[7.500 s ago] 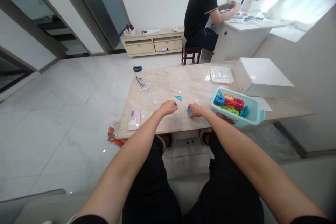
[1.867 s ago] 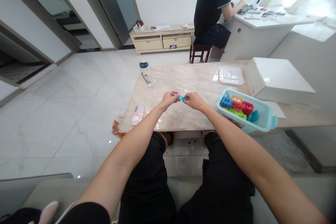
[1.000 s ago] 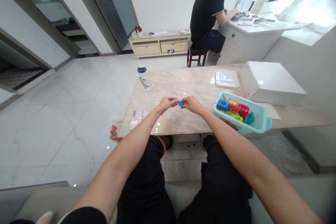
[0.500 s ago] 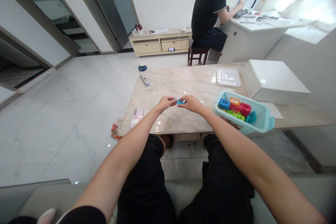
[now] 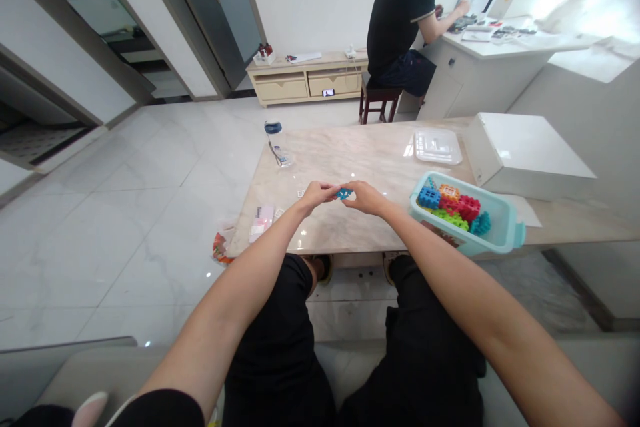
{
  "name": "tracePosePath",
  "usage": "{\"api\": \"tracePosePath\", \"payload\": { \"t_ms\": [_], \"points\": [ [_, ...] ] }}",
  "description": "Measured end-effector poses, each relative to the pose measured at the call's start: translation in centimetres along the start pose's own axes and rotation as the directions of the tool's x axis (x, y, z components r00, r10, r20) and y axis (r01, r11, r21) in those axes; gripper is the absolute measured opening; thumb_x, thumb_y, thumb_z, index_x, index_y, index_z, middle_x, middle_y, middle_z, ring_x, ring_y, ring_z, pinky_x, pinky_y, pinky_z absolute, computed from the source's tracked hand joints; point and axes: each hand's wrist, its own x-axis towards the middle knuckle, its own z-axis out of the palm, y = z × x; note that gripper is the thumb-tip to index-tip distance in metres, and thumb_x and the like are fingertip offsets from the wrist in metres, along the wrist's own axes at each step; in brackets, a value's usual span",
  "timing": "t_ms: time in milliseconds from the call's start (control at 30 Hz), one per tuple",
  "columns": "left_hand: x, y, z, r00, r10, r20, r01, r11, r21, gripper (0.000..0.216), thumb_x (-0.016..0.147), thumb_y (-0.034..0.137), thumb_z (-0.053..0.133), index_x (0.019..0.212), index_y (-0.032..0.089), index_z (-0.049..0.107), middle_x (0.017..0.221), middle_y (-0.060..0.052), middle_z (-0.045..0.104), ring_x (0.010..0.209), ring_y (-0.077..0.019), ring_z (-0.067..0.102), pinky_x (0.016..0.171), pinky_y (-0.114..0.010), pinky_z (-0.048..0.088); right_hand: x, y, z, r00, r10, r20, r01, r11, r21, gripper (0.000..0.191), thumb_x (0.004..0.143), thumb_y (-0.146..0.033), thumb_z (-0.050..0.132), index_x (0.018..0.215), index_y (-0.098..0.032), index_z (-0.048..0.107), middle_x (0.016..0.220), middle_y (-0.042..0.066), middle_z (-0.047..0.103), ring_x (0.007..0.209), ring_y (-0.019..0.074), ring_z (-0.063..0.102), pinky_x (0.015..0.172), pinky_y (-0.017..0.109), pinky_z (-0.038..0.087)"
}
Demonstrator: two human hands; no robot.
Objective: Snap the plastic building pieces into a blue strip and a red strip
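Note:
My left hand [image 5: 315, 195] and my right hand [image 5: 365, 197] meet above the marble table [image 5: 350, 227], fingers pinched on a small blue plastic building piece [image 5: 343, 194] held between them. To the right of my right hand a light blue bin [image 5: 500, 235] stands on the table with several coloured interlocking blocks [image 5: 453, 209] in blue, orange, red, green and teal.
A clear lid [image 5: 437, 146] and a white box [image 5: 530, 155] lie at the table's far right. A water bottle [image 5: 277, 144] stands at the far left edge, small cards [image 5: 263, 219] at the near left. Beyond, a person in black [image 5: 400, 20] sits at a white desk.
Both hands lifted the small blue pieces off the table and brought them together; over the last second the hands stay joined, barely shifting.

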Motion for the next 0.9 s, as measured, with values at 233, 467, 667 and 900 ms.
{"api": "tracePosePath", "payload": {
  "t_ms": [233,467,667,900],
  "points": [
    [-0.2,0.4,0.1,1.000,-0.029,0.008,0.030,0.999,-0.025,0.051,0.063,0.043,0.104,0.096,0.014,0.079,0.084,-0.010,0.080,0.079,-0.0175,0.073,0.083,-0.032,0.057,-0.1,0.0,-0.1,1.000,-0.001,0.015,0.002,0.998,-0.055,0.048,0.091,-0.025,0.081,0.138,-0.022,0.074,0.135,0.011,0.076,0.128,0.0288,0.069,0.113,0.038,0.052],
    [-0.8,1.7,1.5,0.997,-0.060,0.057,0.054,0.994,0.092,0.040,0.075,0.039,0.094,0.101,0.014,0.077,0.085,-0.009,0.080,0.081,-0.0181,0.074,0.082,-0.030,0.056,-1.0,-0.5,-0.7,0.998,0.033,0.060,-0.021,0.983,-0.182,0.030,0.095,-0.025,0.079,0.124,-0.016,0.078,0.123,0.014,0.077,0.119,0.0284,0.070,0.105,0.036,0.053],
    [-0.9,2.8,2.5,0.994,0.096,-0.046,-0.076,0.943,0.324,0.036,0.093,0.046,0.069,0.111,0.016,0.072,0.119,-0.013,0.079,0.085,-0.0180,0.076,0.073,-0.028,0.057,-6.0,0.9,-4.2,0.988,0.047,-0.150,-0.075,0.979,-0.188,0.036,0.095,-0.019,0.075,0.130,-0.014,0.074,0.130,0.015,0.074,0.127,0.0277,0.065,0.113,0.037,0.049],
    [-0.1,4.4,5.4,0.942,0.333,0.034,-0.286,0.749,0.598,0.033,0.093,0.038,0.064,0.118,0.018,0.072,0.123,-0.010,0.078,0.080,-0.0186,0.074,0.082,-0.034,0.061,-16.8,6.4,-11.0,0.661,0.405,-0.632,-0.467,0.881,0.075,0.042,0.094,-0.035,0.074,0.130,-0.013,0.075,0.121,0.013,0.079,0.103,0.0272,0.075,0.104,0.041,0.056]
  ]
}}
